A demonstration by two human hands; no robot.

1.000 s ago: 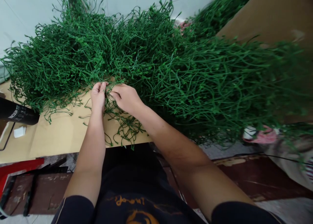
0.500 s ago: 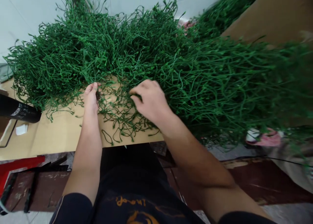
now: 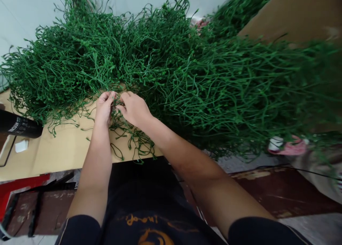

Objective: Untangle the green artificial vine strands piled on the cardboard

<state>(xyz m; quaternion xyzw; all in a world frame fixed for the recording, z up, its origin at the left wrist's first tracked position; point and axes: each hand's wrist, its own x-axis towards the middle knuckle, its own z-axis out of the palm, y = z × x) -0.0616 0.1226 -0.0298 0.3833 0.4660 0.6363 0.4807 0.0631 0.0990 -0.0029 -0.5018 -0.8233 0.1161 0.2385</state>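
A big heap of thin green artificial plant stems (image 3: 165, 59) with small buds at their tips spreads across the cardboard-covered surface (image 3: 66, 145). At its near edge my left hand (image 3: 105, 104) is closed in a pinch, with dark stem ends partly showing at the fingertips. Close beside it on the right, my right hand (image 3: 133, 107) has its thumb and fingers bent round a green stem. The two sets of fingertips almost meet. Short loose green stems (image 3: 139, 143) lie below my right hand. What exactly sits between the fingers is partly hidden.
A black bottle (image 3: 20, 123) lies at the left edge near a small white scrap (image 3: 21, 146). A brown cardboard sheet (image 3: 296, 16) leans at the back right. Below the heap on the right are pink and white items (image 3: 288, 145). A pale wall (image 3: 24, 13) stands behind.
My right hand has moved left, from over the loose stems to right beside my left hand. My left hand has shifted slightly right and stays pinched.
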